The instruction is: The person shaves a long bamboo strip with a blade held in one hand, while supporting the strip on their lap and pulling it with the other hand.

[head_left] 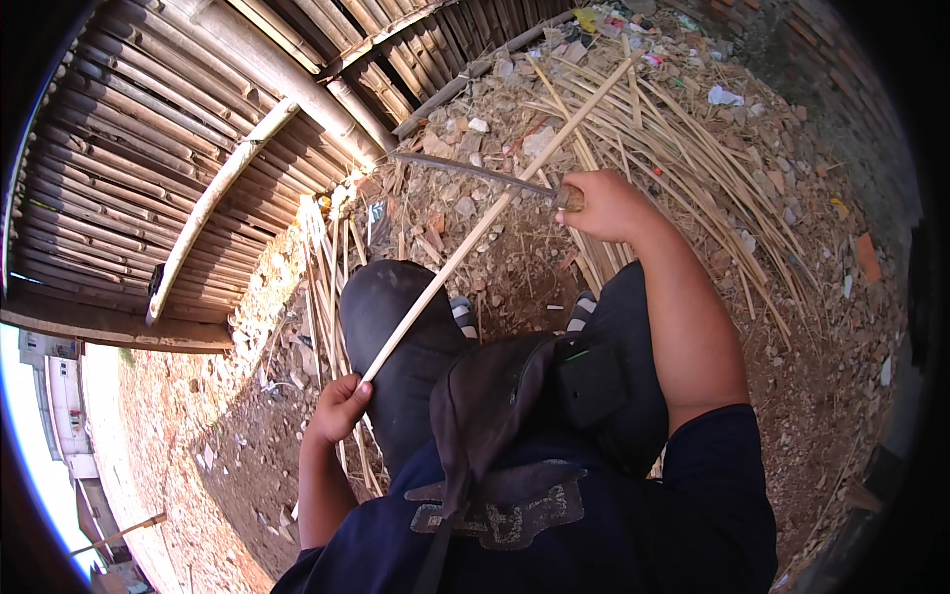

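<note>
My left hand is closed round the near end of a long, pale bamboo strip, beside my left knee. The strip slants away to the upper right, over that knee and toward the rubble. In my right hand, fingers wrapped round its short wooden handle, is a long knife with a dark blade. The blade points left and crosses the strip around its middle; whether its edge has cut in, I cannot tell. Beyond my right hand lies a loose pile of similar bamboo strips.
More strips lie on the ground left of my left knee. A bamboo-slat wall with thick poles rises at the upper left. Stones and litter cover the ground ahead. A brick wall runs along the far right.
</note>
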A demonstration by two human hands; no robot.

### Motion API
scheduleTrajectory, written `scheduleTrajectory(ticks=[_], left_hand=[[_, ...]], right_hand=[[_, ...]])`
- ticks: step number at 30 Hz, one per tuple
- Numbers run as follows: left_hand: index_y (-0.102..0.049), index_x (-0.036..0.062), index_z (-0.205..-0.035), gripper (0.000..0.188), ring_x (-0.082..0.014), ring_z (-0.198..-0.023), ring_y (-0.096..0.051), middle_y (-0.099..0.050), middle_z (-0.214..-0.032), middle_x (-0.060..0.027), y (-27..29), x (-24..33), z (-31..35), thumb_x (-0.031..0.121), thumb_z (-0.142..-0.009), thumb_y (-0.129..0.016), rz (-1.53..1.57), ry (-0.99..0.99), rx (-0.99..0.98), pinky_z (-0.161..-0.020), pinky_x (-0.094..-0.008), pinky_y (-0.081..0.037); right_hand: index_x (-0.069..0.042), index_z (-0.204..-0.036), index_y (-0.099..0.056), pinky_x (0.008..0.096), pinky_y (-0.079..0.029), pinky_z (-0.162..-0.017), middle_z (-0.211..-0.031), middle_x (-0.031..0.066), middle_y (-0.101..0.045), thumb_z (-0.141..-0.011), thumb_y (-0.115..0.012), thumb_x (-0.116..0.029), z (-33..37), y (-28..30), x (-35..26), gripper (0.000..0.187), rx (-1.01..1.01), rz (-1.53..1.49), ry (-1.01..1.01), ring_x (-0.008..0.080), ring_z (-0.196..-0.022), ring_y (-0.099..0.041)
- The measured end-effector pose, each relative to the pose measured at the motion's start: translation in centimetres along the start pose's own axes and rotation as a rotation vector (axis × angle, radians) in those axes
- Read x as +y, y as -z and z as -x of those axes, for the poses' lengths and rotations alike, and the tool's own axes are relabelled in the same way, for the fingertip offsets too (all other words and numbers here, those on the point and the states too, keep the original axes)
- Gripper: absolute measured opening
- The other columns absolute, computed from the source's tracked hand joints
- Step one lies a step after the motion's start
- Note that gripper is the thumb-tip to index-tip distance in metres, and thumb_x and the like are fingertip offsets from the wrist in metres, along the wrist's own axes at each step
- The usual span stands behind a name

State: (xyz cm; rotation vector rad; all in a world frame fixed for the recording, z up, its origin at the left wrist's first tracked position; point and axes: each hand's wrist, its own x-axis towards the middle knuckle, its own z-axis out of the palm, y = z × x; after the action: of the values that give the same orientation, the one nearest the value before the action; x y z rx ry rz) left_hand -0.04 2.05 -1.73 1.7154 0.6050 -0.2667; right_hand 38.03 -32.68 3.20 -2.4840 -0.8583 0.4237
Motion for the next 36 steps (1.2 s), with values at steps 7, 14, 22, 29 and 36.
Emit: scheduleTrajectory(ticks=[7, 14, 22, 29, 36], left_hand=[[-0.051, 0.0116, -0.072, 0.041, -0.0027, -0.057, -0.034, -0.044, -0.062, 0.01, 0.2, -0.27, -0.19, 0.038, -0.102, -0.062, 0.003, 0.008, -0.02, -0.05, -0.0246, -0.026], [-0.051, 0.0114, -0.071, 0.043, -0.0026, -0.058, -0.033, -0.043, -0.062, 0.0104, 0.13, -0.22, -0.19, 0.039, -0.102, -0.062, -0.03, -0.017, -0.013, -0.05, -0.0247, -0.026], [-0.049, 0.0123, -0.071, 0.043, -0.0026, -0.058, -0.032, -0.043, -0.062, 0.0107, -0.04, 0.25, -0.2, 0.04, -0.101, -0.063, -0.007, -0.007, -0.026, -0.05, -0.0247, -0.025], [-0.051, 0.0124, -0.072, 0.042, -0.0022, -0.057, -0.033, -0.043, -0.062, 0.0108, 0.08, 0.06, -0.26, 0.04, -0.101, -0.062, -0.018, 0.001, -0.028, -0.05, -0.0243, -0.025], [-0.052, 0.0124, -0.073, 0.041, -0.002, -0.057, -0.033, -0.044, -0.063, 0.0109, 0.16, 0.15, -0.23, 0.039, -0.102, -0.062, -0.004, 0.012, -0.036, -0.05, -0.0239, -0.026]], right_hand=[[-0.002, -0.126, -0.065, 0.0444, -0.052, -0.093, -0.114, 0.0228, -0.068, -0.082, -0.077, -0.03, 0.02, -0.3, 0.22, 0.054, 0.04, 0.006, 0.017, 0.038, -0.108, -0.065], [0.001, -0.125, -0.064, 0.0446, -0.051, -0.092, -0.11, 0.027, -0.068, -0.079, -0.082, -0.029, -0.19, -0.32, 0.16, 0.058, 0.009, -0.044, 0.002, 0.0412, -0.106, -0.066], [-0.003, -0.124, -0.065, 0.0443, -0.053, -0.091, -0.11, 0.0225, -0.07, -0.082, -0.077, -0.029, -0.27, -0.61, 0.6, 0.051, 0.031, 0.008, 0.02, 0.0379, -0.104, -0.067], [-0.003, -0.124, -0.065, 0.0445, -0.052, -0.091, -0.11, 0.0224, -0.07, -0.082, -0.077, -0.03, -0.39, -0.58, 0.73, 0.052, 0.019, 0.01, 0.026, 0.0376, -0.105, -0.067], [0.001, -0.125, -0.064, 0.0448, -0.051, -0.093, -0.11, 0.0275, -0.068, -0.079, -0.081, -0.03, -0.21, -0.5, 0.51, 0.058, 0.037, -0.022, 0.015, 0.0413, -0.106, -0.066]])
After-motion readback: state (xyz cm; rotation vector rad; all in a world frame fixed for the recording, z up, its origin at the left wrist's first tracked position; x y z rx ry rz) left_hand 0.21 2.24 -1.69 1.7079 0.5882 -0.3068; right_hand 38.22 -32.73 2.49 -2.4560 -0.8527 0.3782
